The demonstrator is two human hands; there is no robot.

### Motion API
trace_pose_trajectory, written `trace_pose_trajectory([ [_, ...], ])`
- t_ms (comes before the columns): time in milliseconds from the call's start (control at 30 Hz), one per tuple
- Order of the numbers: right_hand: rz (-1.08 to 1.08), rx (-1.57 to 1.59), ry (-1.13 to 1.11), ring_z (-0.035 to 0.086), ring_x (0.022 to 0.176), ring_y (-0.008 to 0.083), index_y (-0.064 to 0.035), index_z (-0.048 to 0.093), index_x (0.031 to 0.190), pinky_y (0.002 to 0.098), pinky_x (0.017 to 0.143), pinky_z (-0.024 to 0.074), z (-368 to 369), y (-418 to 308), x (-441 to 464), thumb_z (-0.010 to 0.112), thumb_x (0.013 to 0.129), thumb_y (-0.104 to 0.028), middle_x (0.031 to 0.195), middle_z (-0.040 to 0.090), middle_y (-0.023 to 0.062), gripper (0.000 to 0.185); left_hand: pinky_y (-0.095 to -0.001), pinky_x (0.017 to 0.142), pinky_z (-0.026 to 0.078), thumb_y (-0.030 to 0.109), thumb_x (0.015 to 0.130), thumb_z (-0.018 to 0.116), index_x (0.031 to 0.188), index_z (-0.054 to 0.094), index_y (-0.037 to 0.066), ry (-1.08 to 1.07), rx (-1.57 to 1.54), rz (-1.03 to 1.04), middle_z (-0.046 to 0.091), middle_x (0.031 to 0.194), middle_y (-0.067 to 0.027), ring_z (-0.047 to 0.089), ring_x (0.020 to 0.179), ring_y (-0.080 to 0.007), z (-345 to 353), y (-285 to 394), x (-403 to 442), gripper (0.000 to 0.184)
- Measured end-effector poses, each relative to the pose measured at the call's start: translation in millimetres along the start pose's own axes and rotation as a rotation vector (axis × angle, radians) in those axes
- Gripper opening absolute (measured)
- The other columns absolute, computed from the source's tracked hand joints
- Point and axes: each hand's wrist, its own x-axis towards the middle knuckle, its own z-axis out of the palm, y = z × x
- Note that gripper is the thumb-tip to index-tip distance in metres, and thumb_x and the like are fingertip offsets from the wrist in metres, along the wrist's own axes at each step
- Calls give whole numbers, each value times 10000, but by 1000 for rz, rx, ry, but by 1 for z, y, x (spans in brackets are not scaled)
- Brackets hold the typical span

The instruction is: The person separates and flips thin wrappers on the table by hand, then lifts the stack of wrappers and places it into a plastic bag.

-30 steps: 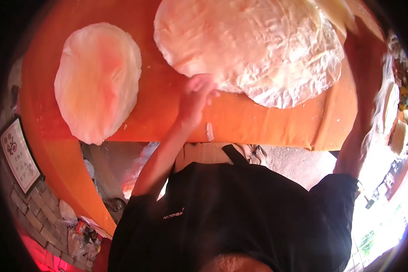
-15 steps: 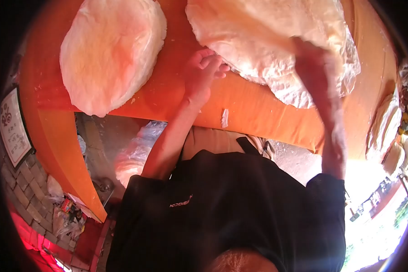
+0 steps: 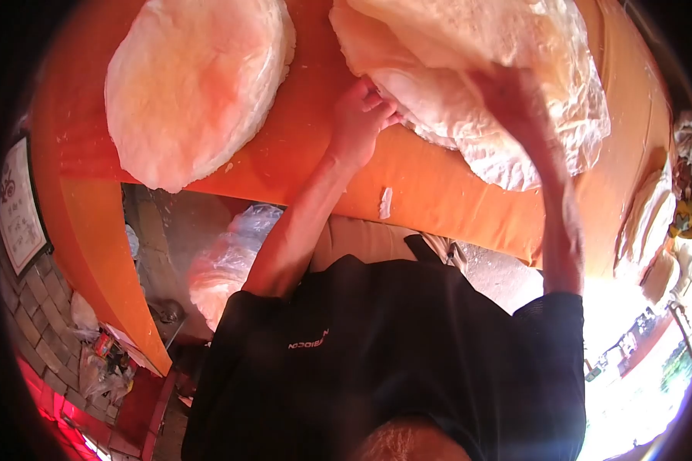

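Note:
On the orange-covered table lies a large pile of thin, pale, wrinkled round sheets at the upper right. My left hand is at the near left edge of this pile, with curled fingers closed on the rim of a sheet. My right hand reaches over the pile and grips a thin sheet, lifted and partly folded over; its fingertips are blurred and partly hidden. Clear crinkled film-like edges stick out at the pile's near right. A second pale oval stack lies on the left of the table.
A small white scrap lies near the orange table's front edge. Below the table is a clear plastic bag with pale contents. More pale pieces are at the right. A framed sign and litter are at the left.
My right hand has come from the far right edge inward across the pile, drawing the sheet leftward. My left hand has moved onto the pile's rim. The view has shifted.

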Motion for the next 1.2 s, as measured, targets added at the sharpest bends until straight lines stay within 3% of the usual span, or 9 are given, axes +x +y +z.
trace_pose_trajectory([
  [133, 395, -89, 111, 639, 599, 303, -60, 685, 869, 395, 541, 479, -69, -79, 33, 576, 904, -338, 652, 630, 165, 301, -373, 804, 529, 18, 872, 523, 1003, 540, 30, 105, -48, -103, 585, 973, -63, 595, 888, -172, 9, 5, 6, 133],
  [200, -53, -418, 17, 638, 614, 330, -34, 674, 862, 427, 566, 479, -27, -51, 23, 557, 900, -306, 629, 612, 192, 298, -369, 802, 524, 42, 878, 525, 991, 543, 42, 121, -94, -123, 583, 970, -62, 594, 882, -173, 8, 1, 14, 115],
  [333, 151, -64, -198, 620, 662, 375, -5, 657, 804, 449, 609, 480, 34, -44, 7, 580, 830, -267, 689, 622, 219, 274, -392, 837, 513, 72, 892, 532, 1005, 543, 48, 79, -145, -79, 587, 989, -59, 595, 914, -184, 1, 4, 13, 116],
  [533, -49, 19, 144, 637, 669, 361, -59, 668, 772, 455, 600, 499, 47, -46, 0, 607, 814, -325, 683, 633, 174, 276, -438, 916, 487, 102, 915, 551, 1070, 530, 39, 113, -131, -85, 598, 1061, -68, 590, 1028, -221, -5, 12, 9, 168],
  [700, -13, -64, 58, 638, 654, 330, -59, 647, 731, 418, 594, 508, 19, -45, 33, 595, 855, -318, 674, 628, 149, 292, -437, 912, 485, 74, 928, 493, 1132, 517, 27, 130, -267, -90, 597, 1074, -75, 580, 1040, -219, 6, 5, 26, 210],
  [800, 8, -308, -104, 646, 673, 332, -62, 648, 864, 426, 613, 511, 14, -47, 27, 595, 854, -327, 697, 643, 148, 271, -433, 906, 485, 56, 921, 470, 1159, 514, 33, 69, -292, -29, 597, 1076, -71, 578, 1018, -208, 11, 16, 23, 242],
  [867, 58, 19, -164, 649, 776, 344, -62, 661, 1010, 423, 676, 517, 30, -56, 10, 620, 850, -276, 869, 665, 189, 270, -418, 893, 497, 48, 913, 469, 1160, 516, 43, 82, -216, -58, 597, 1090, -71, 584, 1012, -202, 11, 19, 25, 252],
  [1033, -33, 8, 71, 626, 867, 363, 2, 525, 1234, 416, 778, 505, 40, -75, 12, 706, 792, -256, 969, 644, 200, 542, -357, 850, 526, 22, 902, 448, 1198, 511, 43, -50, -255, -33, 594, 1137, -81, 601, 1016, -198, 3, 18, 35, 303],
  [1200, -90, -30, 248, 630, 871, 357, -35, 562, 1192, 423, 715, 529, 42, -86, 16, 744, 729, -285, 950, 650, 177, 557, -331, 853, 527, -5, 900, 426, 1224, 497, 9, -89, -312, 3, 599, 1138, -89, 607, 1010, -204, 20, 37, 34, 332],
])
